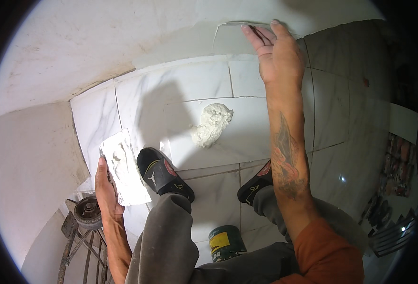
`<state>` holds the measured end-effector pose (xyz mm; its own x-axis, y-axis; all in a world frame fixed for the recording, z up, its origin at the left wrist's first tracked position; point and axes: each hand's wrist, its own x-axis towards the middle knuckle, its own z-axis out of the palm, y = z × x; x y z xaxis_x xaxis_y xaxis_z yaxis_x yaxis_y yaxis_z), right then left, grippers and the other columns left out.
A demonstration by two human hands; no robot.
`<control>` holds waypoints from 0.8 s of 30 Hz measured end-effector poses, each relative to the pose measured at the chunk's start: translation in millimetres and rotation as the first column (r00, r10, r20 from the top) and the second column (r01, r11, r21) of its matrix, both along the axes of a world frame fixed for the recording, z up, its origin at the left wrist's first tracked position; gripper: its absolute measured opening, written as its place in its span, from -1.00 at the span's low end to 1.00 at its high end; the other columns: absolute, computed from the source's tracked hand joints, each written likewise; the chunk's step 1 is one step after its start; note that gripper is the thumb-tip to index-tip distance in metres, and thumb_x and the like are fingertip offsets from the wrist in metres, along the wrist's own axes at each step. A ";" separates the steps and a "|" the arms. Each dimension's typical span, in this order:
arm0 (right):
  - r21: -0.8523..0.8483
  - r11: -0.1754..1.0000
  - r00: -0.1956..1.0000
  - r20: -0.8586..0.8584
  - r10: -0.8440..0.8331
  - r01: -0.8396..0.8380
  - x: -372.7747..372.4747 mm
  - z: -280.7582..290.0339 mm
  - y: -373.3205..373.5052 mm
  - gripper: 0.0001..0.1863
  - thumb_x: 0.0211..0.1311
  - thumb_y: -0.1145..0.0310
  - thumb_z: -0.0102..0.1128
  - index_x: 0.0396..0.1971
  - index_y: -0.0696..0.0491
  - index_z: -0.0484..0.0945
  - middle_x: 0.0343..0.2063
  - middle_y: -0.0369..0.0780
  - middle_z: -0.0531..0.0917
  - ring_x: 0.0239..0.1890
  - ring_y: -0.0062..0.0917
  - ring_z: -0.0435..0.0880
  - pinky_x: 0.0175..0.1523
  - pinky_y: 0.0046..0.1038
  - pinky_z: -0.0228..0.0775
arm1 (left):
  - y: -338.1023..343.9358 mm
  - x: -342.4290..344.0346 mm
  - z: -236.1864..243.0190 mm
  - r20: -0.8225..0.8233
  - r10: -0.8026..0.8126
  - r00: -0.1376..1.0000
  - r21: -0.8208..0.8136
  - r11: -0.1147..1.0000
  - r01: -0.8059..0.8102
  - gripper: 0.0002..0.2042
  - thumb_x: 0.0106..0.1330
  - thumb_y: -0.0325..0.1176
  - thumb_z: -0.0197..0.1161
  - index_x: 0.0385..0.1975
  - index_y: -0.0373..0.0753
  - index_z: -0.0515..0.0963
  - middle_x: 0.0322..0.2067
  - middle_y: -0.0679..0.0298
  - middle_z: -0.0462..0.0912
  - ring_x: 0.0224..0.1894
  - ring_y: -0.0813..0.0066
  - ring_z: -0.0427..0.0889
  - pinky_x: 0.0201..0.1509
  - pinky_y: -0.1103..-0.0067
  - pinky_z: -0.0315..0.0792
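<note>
Up at the wall (171, 42), my right hand (281, 54) is closed around a wide scraper (239, 23), seen almost edge-on with its thin blade against the surface. Fresh grey-white plaster (185, 40) coats the wall beside and below the blade. My left hand (107, 191) grips a flat rectangular plastering plate (124, 168) by its left edge, low over the floor. White plaster is smeared on that plate, and bright light washes out part of it. A lump of wet plaster (213, 124) lies on the floor tiles between my feet and the wall.
My sandalled feet (164, 174) stand on marbled tiles (213, 189). Between my legs is a dark green bucket (226, 242) with a yellow label. A wheeled metal frame (87, 212) stands at the lower left, next to a side wall (29, 151). Assorted items (398, 163) lie far right.
</note>
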<state>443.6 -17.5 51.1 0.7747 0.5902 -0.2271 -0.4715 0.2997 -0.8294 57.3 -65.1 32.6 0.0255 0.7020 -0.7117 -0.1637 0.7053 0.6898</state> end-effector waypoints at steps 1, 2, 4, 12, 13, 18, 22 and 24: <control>0.001 1.000 1.000 0.001 -0.001 0.001 -1.5 7.3 -2.2 -0.56 0.25 0.55 -0.03 0.01 0.55 0.14 0.00 0.24 0.31 -0.01 -0.05 0.48 0.12 -0.11 0.57 | 0.1 0.1 0.1 0.001 -0.001 1.000 0.001 1.000 0.001 -0.52 0.45 -0.11 0.02 0.17 -0.38 0.36 0.00 0.15 0.59 -0.10 0.44 0.66 -0.02 0.54 0.57; 0.008 0.999 0.999 0.035 0.033 -0.033 -4.1 14.5 -4.8 -0.53 0.29 0.52 -0.06 0.07 0.54 0.10 0.04 0.29 0.28 0.10 -0.01 0.40 0.18 -0.08 0.51 | 0.1 -0.4 0.2 0.008 -0.010 1.000 0.005 1.000 0.010 -0.52 0.45 -0.10 0.02 0.17 -0.38 0.36 0.00 0.16 0.59 -0.10 0.44 0.66 -0.03 0.54 0.57; 0.015 0.998 0.995 0.069 0.066 -0.067 -4.6 23.4 -6.1 -0.50 0.33 0.50 -0.09 0.13 0.52 0.05 0.09 0.33 0.26 0.20 0.04 0.32 0.24 -0.05 0.45 | 0.2 -0.7 1.1 0.014 -0.019 1.000 0.011 1.000 0.019 -0.51 0.44 -0.10 0.02 0.17 -0.39 0.36 0.00 0.16 0.59 -0.10 0.44 0.67 -0.03 0.54 0.57; 0.163 0.984 0.977 0.188 -0.098 0.068 2.5 52.0 -46.3 -0.62 0.23 0.47 0.03 -0.06 0.47 0.31 -0.14 0.15 0.43 -0.10 -0.09 0.53 0.06 -0.04 0.54 | 3.2 4.7 1.4 0.057 0.004 0.998 0.037 0.999 -0.006 -0.53 0.45 -0.11 0.01 0.17 -0.37 0.37 0.00 0.19 0.59 -0.11 0.46 0.66 -0.05 0.53 0.57; 0.163 0.984 0.976 0.192 -0.100 0.069 5.3 42.8 -51.2 -0.62 0.23 0.47 0.03 -0.06 0.47 0.31 -0.14 0.15 0.43 -0.10 -0.09 0.53 0.06 -0.04 0.54 | 2.9 5.7 2.3 0.062 0.002 0.998 0.037 0.999 -0.004 -0.53 0.45 -0.11 0.01 0.17 -0.37 0.37 0.00 0.19 0.59 -0.11 0.46 0.66 -0.05 0.53 0.57; -0.202 0.973 0.971 -0.190 -0.148 0.109 28.5 -81.2 -68.0 -0.61 0.20 0.48 -0.01 0.00 0.36 0.32 -0.03 0.06 0.44 -0.01 -0.09 0.50 0.12 -0.01 0.45 | 2.9 7.4 3.5 0.100 0.023 0.995 0.025 0.999 -0.026 -0.57 0.47 -0.14 -0.02 0.15 -0.34 0.40 -0.01 0.22 0.60 -0.11 0.47 0.66 -0.05 0.54 0.57; -0.247 0.968 0.959 -0.261 -0.111 0.045 51.7 -160.0 -75.9 -0.55 0.20 0.50 -0.04 0.09 0.35 0.23 0.05 0.05 0.38 0.08 -0.04 0.46 0.17 0.00 0.41 | 0.2 10.1 3.5 0.089 -0.003 0.996 -0.003 1.000 0.003 -0.58 0.47 -0.14 -0.02 0.14 -0.34 0.40 -0.01 0.23 0.60 -0.12 0.47 0.66 -0.05 0.54 0.57; -0.221 0.975 0.964 -0.258 -0.069 0.011 56.6 -178.8 -73.2 -0.54 0.21 0.51 -0.05 0.10 0.34 0.22 0.05 0.05 0.38 0.10 -0.03 0.45 0.18 0.01 0.41 | -0.9 8.3 1.2 0.035 0.078 0.996 -0.022 0.997 -0.077 -0.57 0.47 -0.13 -0.01 0.14 -0.34 0.40 -0.02 0.23 0.61 -0.14 0.47 0.67 -0.07 0.54 0.58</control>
<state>500.1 -90.7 -127.7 0.6922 0.4741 -0.5441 -0.6727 0.1508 -0.7244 65.6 -66.0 33.8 -0.0032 0.6878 -0.7259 -0.2427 0.7036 0.6678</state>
